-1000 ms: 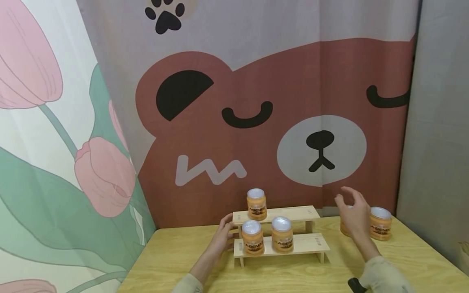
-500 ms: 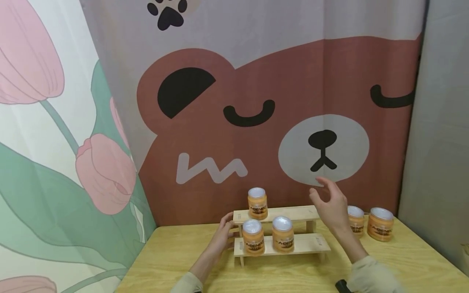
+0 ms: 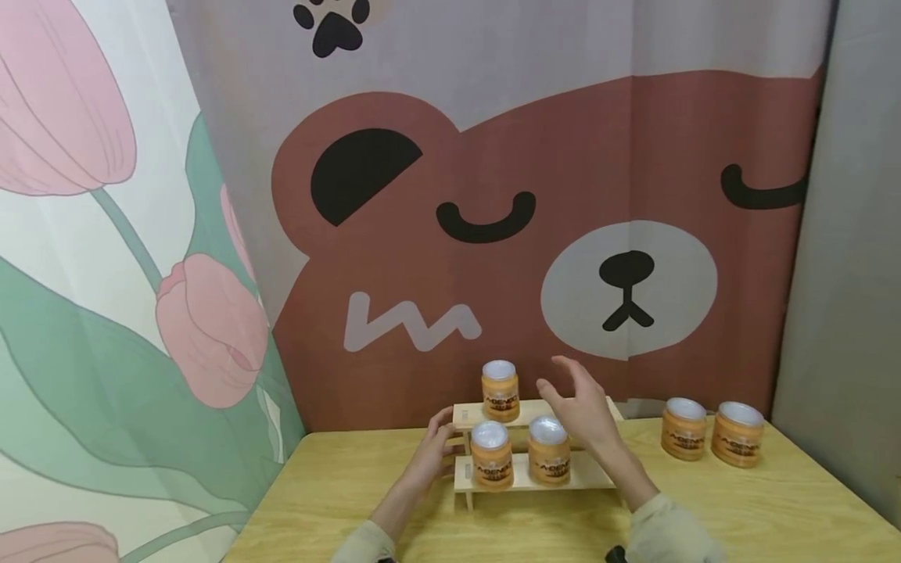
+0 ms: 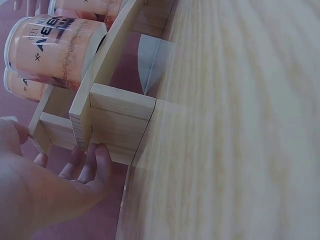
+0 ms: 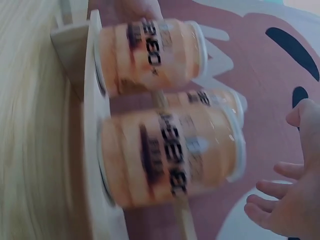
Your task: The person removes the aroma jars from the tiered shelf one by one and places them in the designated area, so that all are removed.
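Orange jars (image 3: pixel 550 461), three upright, stand on the wooden rack (image 3: pixel 586 473); my left hand (image 3: pixel 426 457) holds its left end, my empty right hand (image 3: pixel 583 407), fingers parted, hovers near the upper jar (image 3: pixel 500 392).

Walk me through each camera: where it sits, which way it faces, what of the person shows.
Head: on the head, facing forward and down at table, stand, cans and curtain; left hand, right hand and forearms show.
Left wrist: on that wrist, facing the stand's end; left hand shows, seemingly also right fingers at top left.
Right wrist: on that wrist, facing across three cans toward the curtain; right hand at right edge, part of left hand at top.
Shared: both wrist views show stand and cans.
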The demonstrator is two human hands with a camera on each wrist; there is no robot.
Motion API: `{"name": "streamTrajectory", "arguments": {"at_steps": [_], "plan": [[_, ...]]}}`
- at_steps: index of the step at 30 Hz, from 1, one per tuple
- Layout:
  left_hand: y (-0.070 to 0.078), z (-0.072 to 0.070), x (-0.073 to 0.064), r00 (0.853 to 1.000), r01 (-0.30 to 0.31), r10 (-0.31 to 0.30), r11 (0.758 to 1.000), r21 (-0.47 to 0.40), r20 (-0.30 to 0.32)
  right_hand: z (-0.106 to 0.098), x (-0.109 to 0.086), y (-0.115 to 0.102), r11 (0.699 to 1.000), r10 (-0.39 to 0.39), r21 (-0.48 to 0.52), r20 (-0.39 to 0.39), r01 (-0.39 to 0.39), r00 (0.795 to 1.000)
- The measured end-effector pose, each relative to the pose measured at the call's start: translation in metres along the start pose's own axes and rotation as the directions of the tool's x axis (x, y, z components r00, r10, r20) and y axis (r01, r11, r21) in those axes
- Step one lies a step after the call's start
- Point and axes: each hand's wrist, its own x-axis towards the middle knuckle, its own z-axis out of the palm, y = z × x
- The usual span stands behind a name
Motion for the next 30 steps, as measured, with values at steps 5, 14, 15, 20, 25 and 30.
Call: {"name": "streamTrajectory", "arguments": {"at_steps": [5,14,15,20,25,30], "plan": [[0.000,-0.002,-0.001,1.000,0.005,-0.005,1.000,-0.012,-0.014,0.024,0.003,-0.005,0.998,0.056,0.021,0.081,-0.057,0.995],[0.000,-0.001,0.000,1.000,-0.002,0.002,1.000,-0.023,-0.003,0.047,0.006,-0.003,0.996,0.093,0.003,0.138,-0.094,0.986],[0.000,-0.001,0.000,1.000,-0.006,0.006,1.000,-0.023,-0.004,0.048,0.006,-0.004,0.996,0.093,0.005,0.144,-0.094,0.985],[0.001,-0.001,0.000,1.000,-0.011,0.011,1.000,-0.029,-0.010,0.049,0.007,-0.006,0.989,0.095,-0.130,0.182,-0.072,0.979],[-0.001,0.000,0.001,1.000,-0.007,0.006,0.999,-0.036,-0.015,0.052,0.008,-0.013,0.966,0.123,-0.250,0.199,-0.071,0.972],[-0.002,0.001,0.003,1.000,-0.009,0.009,0.999,-0.036,-0.015,0.055,0.012,-0.020,0.977,0.114,-0.198,0.197,-0.075,0.974]]}}
